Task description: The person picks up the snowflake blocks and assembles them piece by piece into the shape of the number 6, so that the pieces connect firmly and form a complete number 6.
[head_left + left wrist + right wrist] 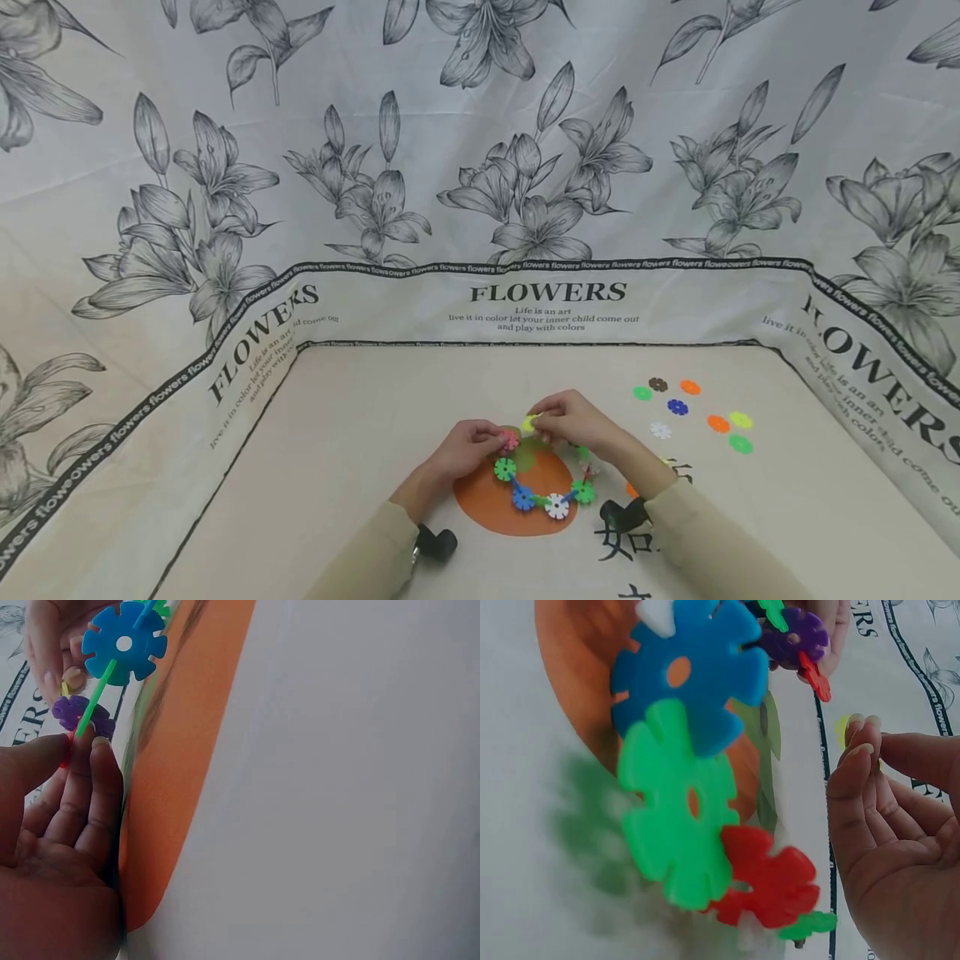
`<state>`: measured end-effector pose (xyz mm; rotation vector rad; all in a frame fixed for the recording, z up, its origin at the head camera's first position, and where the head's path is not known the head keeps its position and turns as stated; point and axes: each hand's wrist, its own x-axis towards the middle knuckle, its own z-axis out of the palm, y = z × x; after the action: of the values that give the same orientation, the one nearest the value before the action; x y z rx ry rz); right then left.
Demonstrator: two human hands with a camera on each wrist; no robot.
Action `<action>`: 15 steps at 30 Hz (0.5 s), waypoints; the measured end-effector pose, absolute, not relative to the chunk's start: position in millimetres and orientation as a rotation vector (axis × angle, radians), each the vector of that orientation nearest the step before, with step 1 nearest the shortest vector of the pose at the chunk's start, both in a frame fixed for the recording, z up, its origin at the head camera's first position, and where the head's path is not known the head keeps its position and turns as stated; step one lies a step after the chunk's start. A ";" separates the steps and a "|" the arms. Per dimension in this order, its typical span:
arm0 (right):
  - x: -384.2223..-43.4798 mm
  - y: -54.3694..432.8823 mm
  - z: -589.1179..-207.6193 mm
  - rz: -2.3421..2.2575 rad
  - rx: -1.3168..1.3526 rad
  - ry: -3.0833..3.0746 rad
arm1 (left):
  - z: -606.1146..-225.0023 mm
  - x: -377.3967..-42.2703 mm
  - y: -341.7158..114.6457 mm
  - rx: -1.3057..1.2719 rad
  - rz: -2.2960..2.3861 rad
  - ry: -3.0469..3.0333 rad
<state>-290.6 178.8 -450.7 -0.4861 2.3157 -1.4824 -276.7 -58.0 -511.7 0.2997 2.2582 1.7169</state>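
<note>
My left hand [468, 450] pinches a red notched flower disc [64, 756] at one end of a chain of interlocking plastic discs. Beside that disc sits a purple disc [799, 637]. The chain hangs in a curve, with a green disc [505, 469], a blue disc [522, 498], a white disc [557, 506] and another green disc [582, 492] along it. Between thumb and fingertips my right hand [576, 419] holds a yellow disc [530, 422], mostly covered by the fingers in the right wrist view. A small gap separates the yellow disc from the red one.
Under the chain, an orange round print [487, 508] marks the pale cloth. Loose discs lie at the right, among them a dark blue disc [677, 407], a white disc [660, 431] and a brown disc [657, 384]. A flower-printed curtain [555, 304] stands behind.
</note>
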 end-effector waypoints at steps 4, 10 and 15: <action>-290.6 174.7 -454.1 -1.496 -0.484 2.281 | -511.8 -277.0 -57.8 0.303 1.705 2.275; -291.0 172.8 -458.5 -1.513 -0.489 2.243 | -510.2 -276.0 -57.5 0.325 1.727 2.244; -291.7 170.3 -461.6 -1.565 -0.438 2.201 | -508.8 -276.2 -57.3 0.332 1.737 2.239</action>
<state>-291.7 170.3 -461.6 -0.4377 2.2010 -1.5647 -276.2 -57.3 -508.8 0.3322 2.2389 1.7370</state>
